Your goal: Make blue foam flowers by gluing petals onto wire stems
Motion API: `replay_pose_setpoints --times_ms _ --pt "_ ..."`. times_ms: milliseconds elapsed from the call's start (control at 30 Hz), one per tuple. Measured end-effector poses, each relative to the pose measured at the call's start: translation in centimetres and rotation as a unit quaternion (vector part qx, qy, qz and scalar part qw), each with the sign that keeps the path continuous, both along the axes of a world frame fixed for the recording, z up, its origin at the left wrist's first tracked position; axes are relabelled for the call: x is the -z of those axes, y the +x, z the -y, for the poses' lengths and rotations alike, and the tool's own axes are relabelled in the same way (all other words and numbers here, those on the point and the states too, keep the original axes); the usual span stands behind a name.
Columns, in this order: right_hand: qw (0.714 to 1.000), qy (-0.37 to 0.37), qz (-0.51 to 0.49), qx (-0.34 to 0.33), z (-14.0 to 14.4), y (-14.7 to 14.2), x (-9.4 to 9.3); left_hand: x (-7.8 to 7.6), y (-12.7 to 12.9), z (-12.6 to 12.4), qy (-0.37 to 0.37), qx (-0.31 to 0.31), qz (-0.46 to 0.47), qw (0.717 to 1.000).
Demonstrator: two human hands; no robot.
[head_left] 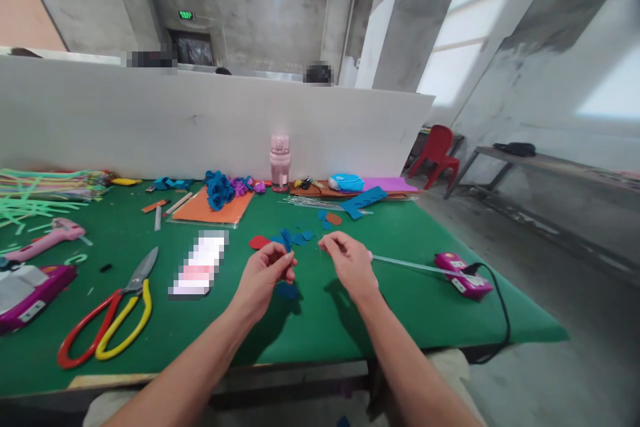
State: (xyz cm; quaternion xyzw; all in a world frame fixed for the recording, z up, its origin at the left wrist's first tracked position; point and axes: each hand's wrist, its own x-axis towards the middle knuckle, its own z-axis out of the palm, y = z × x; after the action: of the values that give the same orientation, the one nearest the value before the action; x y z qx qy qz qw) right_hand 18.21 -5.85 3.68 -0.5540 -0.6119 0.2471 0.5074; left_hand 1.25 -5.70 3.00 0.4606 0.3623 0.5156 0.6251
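Observation:
Pinched in the fingertips of my left hand [270, 263] is a small blue flower-like piece [286, 239], its petals pointing up. My right hand [347, 260] is closed in a pinch to its right, apart from it. A faint thread shows at those fingertips; what they hold is too small to tell. A long translucent glue stick [415, 263] runs out from behind the right hand, where a bit of pink shows; whether the hand grips that cannot be told. Blue cut petals [303, 237] and a red petal [259, 242] lie beyond my left hand.
Large red-and-yellow-handled scissors [135, 287] and a pink glue gun [57, 238] lie left. Behind are blue crepe flowers [219, 190] on an orange sheet [207, 210], and a pink bottle [280, 163] against the white partition [200, 113]. A purple box [463, 275] with a black cord sits right.

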Motion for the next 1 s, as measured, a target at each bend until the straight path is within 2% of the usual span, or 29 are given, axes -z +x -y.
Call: replay_pose_setpoints --times_ms 67,167,233,300,367,567,733,900,1000 --pt "0.992 -0.028 -0.12 -0.039 -0.3 -1.6 1.0 0.3 0.2 -0.1 -0.006 -0.003 -0.007 1.0" --pt "0.962 -0.1 -0.242 -0.082 0.0 -3.2 2.6 0.8 0.4 -0.1 -0.005 0.011 -0.016 1.0" --pt "0.932 -0.14 -0.312 -0.12 0.4 -3.9 3.0 1.0 0.6 0.0 -0.003 0.02 -0.021 1.0" --pt "0.911 -0.146 -0.359 -0.141 0.7 -4.3 3.0 1.2 0.8 0.1 -0.004 0.024 -0.026 0.999" --pt "0.907 -0.133 -0.374 -0.141 1.0 -4.4 2.7 1.3 0.9 0.2 -0.006 0.022 -0.032 0.999" --pt "0.929 -0.123 -0.338 -0.084 1.3 -4.2 1.7 1.7 1.3 0.6 0.0 0.035 -0.05 0.998" --pt "0.912 -0.135 -0.367 -0.123 1.7 -4.2 1.7 1.4 1.3 0.9 -0.031 0.045 0.006 0.998" --pt "0.894 -0.174 -0.389 -0.138 1.9 -3.8 2.0 1.1 0.8 0.3 -0.019 -0.024 -0.026 0.999" --pt "0.89 -0.184 -0.377 -0.179 2.1 -3.8 2.0 1.2 0.8 0.2 -0.034 -0.03 -0.003 0.999"
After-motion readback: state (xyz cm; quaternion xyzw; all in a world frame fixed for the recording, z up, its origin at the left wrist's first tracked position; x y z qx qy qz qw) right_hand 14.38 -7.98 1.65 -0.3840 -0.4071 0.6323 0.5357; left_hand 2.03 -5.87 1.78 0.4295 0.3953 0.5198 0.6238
